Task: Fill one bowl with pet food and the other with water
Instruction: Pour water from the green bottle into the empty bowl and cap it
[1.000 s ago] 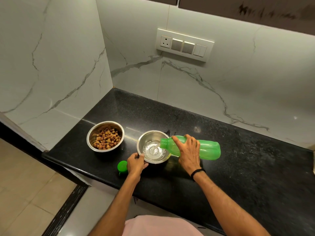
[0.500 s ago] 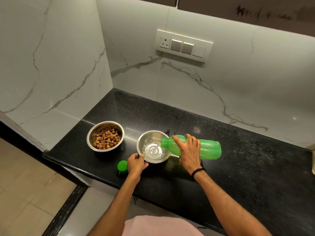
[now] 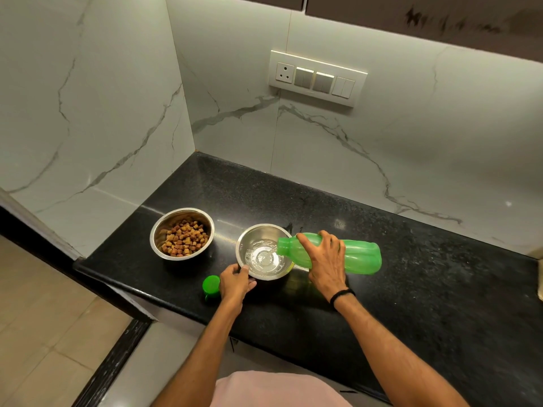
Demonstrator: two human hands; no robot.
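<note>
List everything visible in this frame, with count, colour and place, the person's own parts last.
Food bowl: 1, steel, left on the counter, holding brown pet food.
Water bowl: 1, steel, right of the food bowl, water inside.
Bottle: 1, green, tipped on its side, mouth over the water bowl.
Cap: 1, green, near the counter's front edge.
Counter: 1, black speckled.
Switch panel: 1, white, on the marble wall.
Wristband: 1, black, right wrist.
Left hand: holds the water bowl's near rim.
Right hand: grips the bottle.
</note>
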